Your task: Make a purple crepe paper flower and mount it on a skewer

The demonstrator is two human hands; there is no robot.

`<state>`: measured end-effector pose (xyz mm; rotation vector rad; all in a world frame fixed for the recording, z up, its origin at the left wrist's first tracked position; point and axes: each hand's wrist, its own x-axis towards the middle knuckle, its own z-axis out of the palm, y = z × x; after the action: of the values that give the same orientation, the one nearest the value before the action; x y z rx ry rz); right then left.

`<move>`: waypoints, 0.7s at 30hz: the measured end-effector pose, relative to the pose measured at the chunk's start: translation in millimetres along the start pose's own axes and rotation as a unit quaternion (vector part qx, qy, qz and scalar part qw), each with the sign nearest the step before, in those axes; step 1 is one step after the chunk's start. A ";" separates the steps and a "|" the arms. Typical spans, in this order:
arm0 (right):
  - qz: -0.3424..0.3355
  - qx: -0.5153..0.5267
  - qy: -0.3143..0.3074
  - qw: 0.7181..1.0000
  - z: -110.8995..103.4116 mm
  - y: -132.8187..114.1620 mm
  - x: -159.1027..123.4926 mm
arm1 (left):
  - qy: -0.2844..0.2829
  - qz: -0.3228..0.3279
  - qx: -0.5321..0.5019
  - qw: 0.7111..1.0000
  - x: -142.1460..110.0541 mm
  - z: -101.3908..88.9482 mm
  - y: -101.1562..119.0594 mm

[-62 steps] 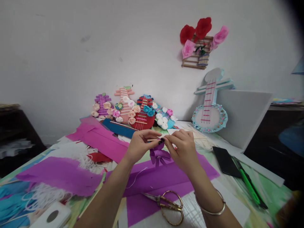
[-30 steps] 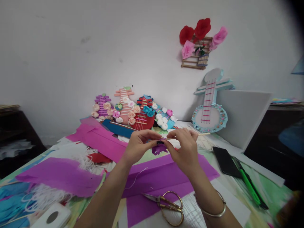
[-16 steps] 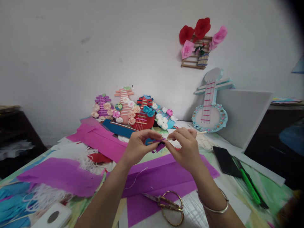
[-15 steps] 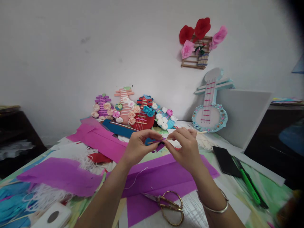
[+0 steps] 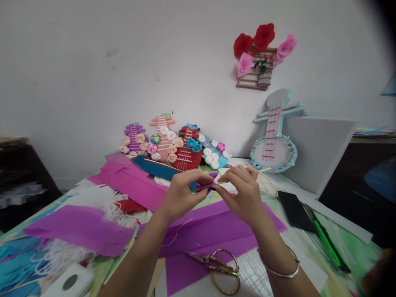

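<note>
Above the table, my left hand [image 5: 181, 192] and my right hand [image 5: 243, 192] meet fingertip to fingertip. Between them they pinch a small piece of purple crepe paper [image 5: 206, 185], rolled tight around a thin wooden stick [image 5: 261, 169]. The stick's bare end pokes out to the right past my right fingers. Both hands are closed in a pinch. A silver bangle [image 5: 280, 268] sits on my right wrist. Under the hands lies a long sheet of purple crepe paper [image 5: 213, 231].
Gold-handled scissors [image 5: 221, 268] lie near the front. Pink and purple paper sheets [image 5: 130, 181] and white yarn [image 5: 58, 255] cover the left. A black pad [image 5: 293, 214] and green pen [image 5: 326, 243] lie at right. Paper guitar crafts [image 5: 173, 146] lean on the wall.
The purple paper, first hanging loose like a bow under my fingers, has been wound tight onto the stick. The stick has slid rightward through my right fingers.
</note>
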<state>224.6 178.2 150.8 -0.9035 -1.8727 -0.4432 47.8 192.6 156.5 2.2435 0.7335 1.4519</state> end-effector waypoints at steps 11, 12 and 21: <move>-0.016 0.001 -0.009 1.000 3.2 -1.9 -0.4 | -0.047 -0.035 0.057 0.997 -1.4 -2.3 7.8; -0.016 0.001 -0.008 1.000 3.7 -2.2 -0.5 | -0.052 -0.036 0.059 0.996 -1.3 -2.3 8.5; -0.002 0.031 -0.001 1.000 3.2 -1.9 -0.9 | -0.073 -0.068 0.046 0.994 -0.6 -4.8 11.6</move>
<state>221.4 178.6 148.7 -0.8582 -1.8800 -0.3844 45.7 183.2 164.6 2.2901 0.9029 1.1990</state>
